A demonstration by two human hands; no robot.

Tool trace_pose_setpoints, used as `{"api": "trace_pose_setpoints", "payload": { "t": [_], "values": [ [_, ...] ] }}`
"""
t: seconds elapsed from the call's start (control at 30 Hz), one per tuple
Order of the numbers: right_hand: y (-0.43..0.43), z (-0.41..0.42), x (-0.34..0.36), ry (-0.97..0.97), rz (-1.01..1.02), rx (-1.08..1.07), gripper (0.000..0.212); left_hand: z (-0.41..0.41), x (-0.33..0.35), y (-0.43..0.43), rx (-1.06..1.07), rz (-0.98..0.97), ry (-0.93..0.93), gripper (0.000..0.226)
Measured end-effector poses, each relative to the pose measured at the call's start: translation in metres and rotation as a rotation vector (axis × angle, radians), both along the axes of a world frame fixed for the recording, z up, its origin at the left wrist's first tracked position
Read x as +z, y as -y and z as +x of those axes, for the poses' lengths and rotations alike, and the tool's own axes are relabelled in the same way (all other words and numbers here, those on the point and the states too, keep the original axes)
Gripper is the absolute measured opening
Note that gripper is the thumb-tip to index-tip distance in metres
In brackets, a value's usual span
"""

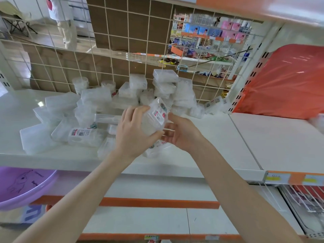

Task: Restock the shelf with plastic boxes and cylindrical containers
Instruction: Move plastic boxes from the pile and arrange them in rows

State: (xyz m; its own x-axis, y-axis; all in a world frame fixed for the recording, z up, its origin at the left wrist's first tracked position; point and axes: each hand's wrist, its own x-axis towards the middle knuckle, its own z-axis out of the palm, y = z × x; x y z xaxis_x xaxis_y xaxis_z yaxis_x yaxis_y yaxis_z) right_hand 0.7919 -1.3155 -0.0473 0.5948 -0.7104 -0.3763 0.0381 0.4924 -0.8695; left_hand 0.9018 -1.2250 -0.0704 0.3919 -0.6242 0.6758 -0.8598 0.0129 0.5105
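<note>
1. Plastic box [155, 118], clear with a red-and-white label, is held tilted in the air above the white shelf [228, 137], just on the near side of a heap of similar goods.
2. The left grip [133, 132] is clasped round its left side, with fingers curled over the far top edge and the thumb against the near end.
3. The right grip [182, 134] cups its right side, thumb lying along the edge. Its fingers are blurred, but they seem to curl beneath the near end.
4. A pile of clear boxes [70, 109] lies jumbled across the left and middle of the shelf. Several are stacked at the far side against the wire grid [112, 50].
5. Two cylindrical containers [80, 84] stand upright at the far left of the pile, close to the grid.
6. Another labelled box [157, 148] lies on the shelf just under both grips, near the front edge.
7. An orange-red plastic item [289, 76] fills the bay to the right.
8. A purple basin [22, 186] sits on the lower shelf at the near left.
</note>
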Motion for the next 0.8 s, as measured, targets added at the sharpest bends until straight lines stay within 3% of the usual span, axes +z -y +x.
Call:
{"api": "trace_pose_setpoints", "payload": {
  "t": [0.17,0.43,0.57,0.67,0.8],
  "values": [
    [-0.001,0.001,-0.001,0.060,0.107,-0.024,0.011,-0.017,-0.012,0.000,0.005,0.026,0.060,0.071],
    [0.019,-0.020,0.003,-0.165,-0.360,0.024,0.015,0.007,-0.013,-0.015,-0.083,0.232,0.000,0.089],
    [0.020,-0.026,0.003,-0.182,-0.516,0.240,0.018,0.020,-0.008,-0.016,-0.215,0.351,0.062,0.093],
    [0.017,-0.026,0.004,-0.191,-0.620,0.417,0.023,0.021,-0.008,-0.012,-0.323,0.410,0.081,0.088],
    [0.012,-0.026,0.000,-0.302,-0.742,0.386,0.031,0.022,-0.013,-0.009,-0.298,0.400,0.080,0.081]
  ]
}}
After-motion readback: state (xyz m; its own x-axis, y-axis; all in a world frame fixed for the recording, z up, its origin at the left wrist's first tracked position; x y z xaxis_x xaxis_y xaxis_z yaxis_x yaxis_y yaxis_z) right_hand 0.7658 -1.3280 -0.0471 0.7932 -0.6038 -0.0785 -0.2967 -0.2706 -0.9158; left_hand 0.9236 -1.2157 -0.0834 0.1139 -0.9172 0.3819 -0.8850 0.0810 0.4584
